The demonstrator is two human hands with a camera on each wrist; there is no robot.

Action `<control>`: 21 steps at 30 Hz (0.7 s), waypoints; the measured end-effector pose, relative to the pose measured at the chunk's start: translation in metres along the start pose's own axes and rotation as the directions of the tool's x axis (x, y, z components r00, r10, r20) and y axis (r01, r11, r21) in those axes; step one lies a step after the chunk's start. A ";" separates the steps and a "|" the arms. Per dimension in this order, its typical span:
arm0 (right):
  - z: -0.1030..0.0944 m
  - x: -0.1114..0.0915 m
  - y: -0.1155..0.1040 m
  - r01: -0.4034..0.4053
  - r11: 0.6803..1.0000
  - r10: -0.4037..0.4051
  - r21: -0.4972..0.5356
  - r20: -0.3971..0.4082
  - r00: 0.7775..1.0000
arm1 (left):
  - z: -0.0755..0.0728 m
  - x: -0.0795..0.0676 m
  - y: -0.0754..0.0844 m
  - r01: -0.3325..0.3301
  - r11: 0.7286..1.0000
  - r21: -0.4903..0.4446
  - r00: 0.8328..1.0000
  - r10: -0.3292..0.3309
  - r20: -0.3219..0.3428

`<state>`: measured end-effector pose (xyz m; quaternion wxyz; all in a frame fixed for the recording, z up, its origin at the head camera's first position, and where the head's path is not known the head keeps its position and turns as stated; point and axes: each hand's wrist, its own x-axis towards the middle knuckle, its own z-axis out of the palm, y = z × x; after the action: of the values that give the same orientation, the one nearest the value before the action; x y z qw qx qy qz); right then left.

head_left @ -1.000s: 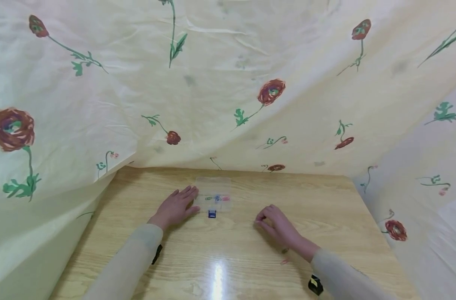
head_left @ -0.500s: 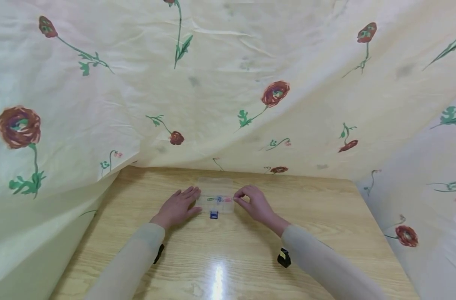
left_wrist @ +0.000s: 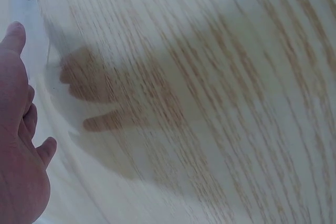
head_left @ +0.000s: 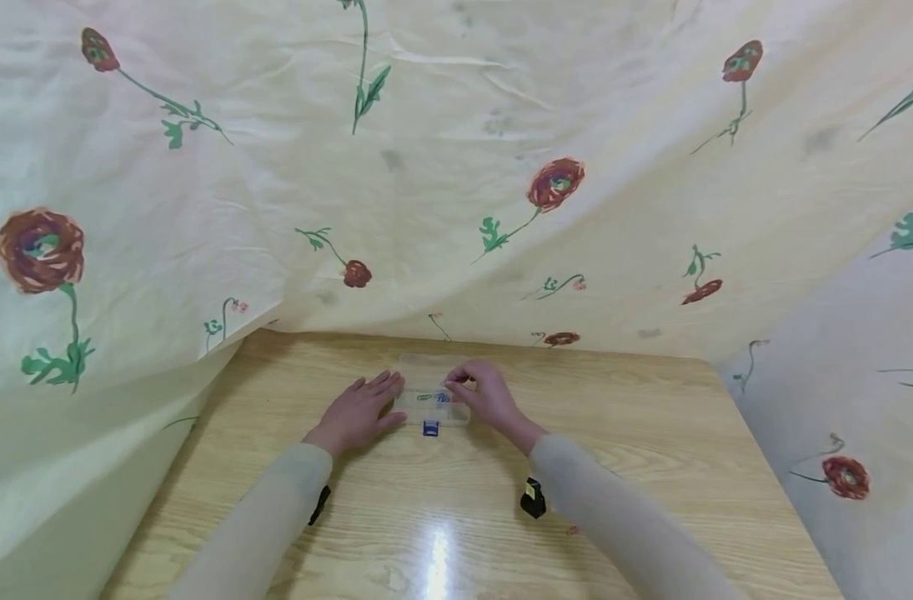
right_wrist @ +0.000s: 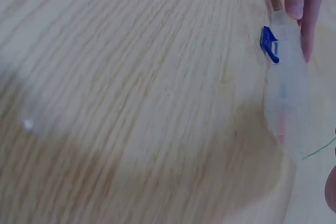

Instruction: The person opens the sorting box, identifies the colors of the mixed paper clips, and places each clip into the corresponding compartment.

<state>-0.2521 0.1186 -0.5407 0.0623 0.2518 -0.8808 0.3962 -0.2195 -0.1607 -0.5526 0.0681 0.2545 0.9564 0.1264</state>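
A clear plastic compartment box (head_left: pixel 414 414) lies on the wooden table, its lid (head_left: pixel 420 361) laid back and its blue latch (head_left: pixel 430 428) in front. Inside, a green paper clip (head_left: pixel 423 397) sits left of some blue paper clips (head_left: pixel 442 397); a bit of pink shows on the right. My left hand (head_left: pixel 358 411) rests with fingers spread along the box's left edge. With thumb and forefinger, my right hand (head_left: pixel 489 397) pinches a small paper clip over the back of the compartments, mostly hidden by the fingertips. In the right wrist view, the blue latch (right_wrist: pixel 270 44) faces the near table.
A small pink item (head_left: pixel 572 530) lies on the table beside my right sleeve (head_left: pixel 614 508). Behind the table hangs a flowered cloth (head_left: pixel 441 208), which also drapes down both sides. A bright reflection shows on the front of the tabletop.
My right hand has moved left and away from me, from the table's right side to over the box, with the small clip. My left hand has stayed at the box's left edge.
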 end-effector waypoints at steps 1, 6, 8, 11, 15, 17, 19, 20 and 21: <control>0.002 0.001 0.001 -0.009 1.000 0.009 -0.001 0.005 1.000 | 0.000 0.000 0.000 0.003 1.000 0.003 1.000 -0.003 0.005; 0.007 0.002 0.004 -0.047 0.999 0.048 -0.019 0.036 0.998 | 0.000 -0.003 0.003 0.002 1.000 -0.011 1.000 -0.002 0.005; 0.008 0.001 0.005 -0.056 0.998 0.057 -0.025 0.051 0.997 | -0.001 -0.004 0.005 0.003 1.000 -0.016 1.000 -0.003 0.005; 0.012 0.002 0.008 -0.052 0.998 0.055 -0.045 0.069 0.996 | 0.001 -0.005 0.006 0.006 1.000 -0.012 1.000 -0.006 0.002; 0.012 0.001 0.009 -0.063 0.996 0.068 -0.063 0.081 0.994 | 0.004 -0.003 0.004 0.004 1.000 -0.009 1.000 -0.004 0.000; 0.008 -0.001 0.009 -0.079 0.995 0.084 -0.060 0.075 0.994 | 0.005 -0.003 0.003 0.004 1.000 -0.008 1.000 -0.004 -0.002; 0.003 -0.004 0.009 -0.083 0.995 0.087 -0.061 0.066 0.994 | 0.004 -0.003 0.004 0.010 1.000 -0.009 1.000 -0.010 0.003; 0.000 -0.006 0.011 -0.079 0.995 0.083 -0.064 0.062 0.995 | 0.004 -0.003 0.004 0.012 1.000 -0.007 1.000 -0.012 0.003; -0.003 -0.007 0.012 -0.075 0.995 0.080 -0.073 0.061 0.995 | 0.004 -0.003 0.004 0.013 1.000 -0.008 1.000 -0.013 0.003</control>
<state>-0.2522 0.1302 -0.5493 0.0276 0.2277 -0.9048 0.3588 -0.2141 -0.1583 -0.5550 0.0714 0.2482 0.9573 0.1295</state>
